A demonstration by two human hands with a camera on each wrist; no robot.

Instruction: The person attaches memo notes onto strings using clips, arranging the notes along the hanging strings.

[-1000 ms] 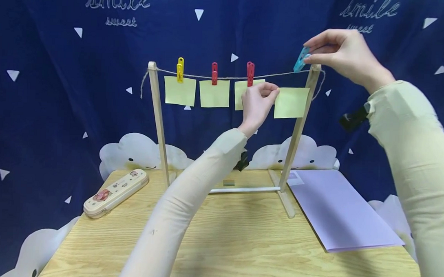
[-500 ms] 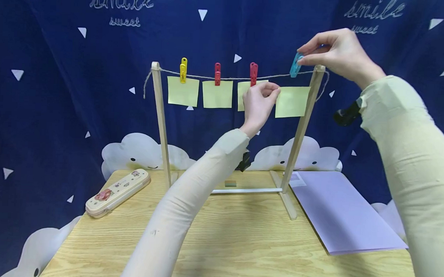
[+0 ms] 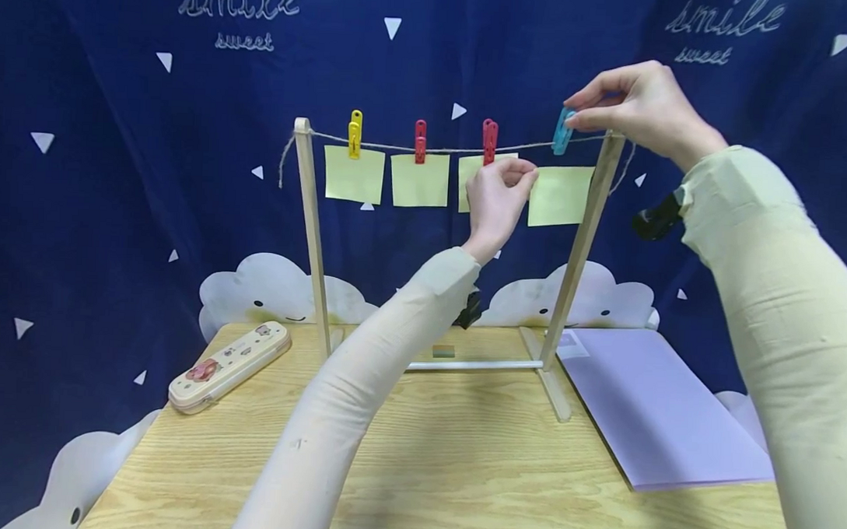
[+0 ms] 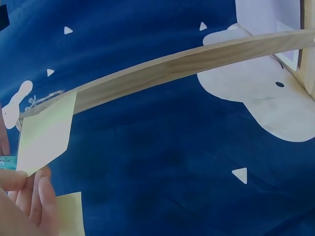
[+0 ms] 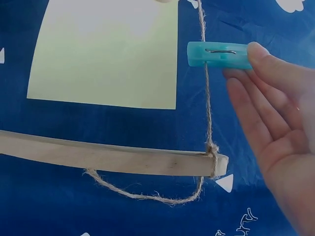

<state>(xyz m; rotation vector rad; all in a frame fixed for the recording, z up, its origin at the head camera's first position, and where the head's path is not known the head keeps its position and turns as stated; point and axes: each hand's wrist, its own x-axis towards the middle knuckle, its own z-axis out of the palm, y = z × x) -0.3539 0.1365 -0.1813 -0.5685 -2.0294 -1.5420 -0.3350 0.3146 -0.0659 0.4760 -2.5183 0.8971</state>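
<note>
In the head view my left hand (image 3: 497, 203) pinches the upper left corner of a pale yellow sticky note (image 3: 560, 196), just below the twine (image 3: 448, 150). The left wrist view shows thumb and fingers on that note's corner. My right hand (image 3: 651, 109) pinches a light blue clothespin (image 3: 563, 132) by its upper end, near the right post. In the right wrist view the clothespin (image 5: 220, 55) lies across the twine, its tip apart from the note's edge. Whether its jaws grip the twine I cannot tell.
Three notes hang under a yellow clothespin (image 3: 355, 137) and two red ones, the nearer red (image 3: 490, 142) partly behind my left hand. The wooden frame (image 3: 311, 237) stands on the table (image 3: 472, 468). A pencil case (image 3: 229, 367) lies left, a purple folder (image 3: 659, 413) right.
My right hand has moved left and slightly down with the blue clothespin, bringing its tip from above the twine to across it. The left hand keeps its pinch on the note; the view has shifted slightly.
</note>
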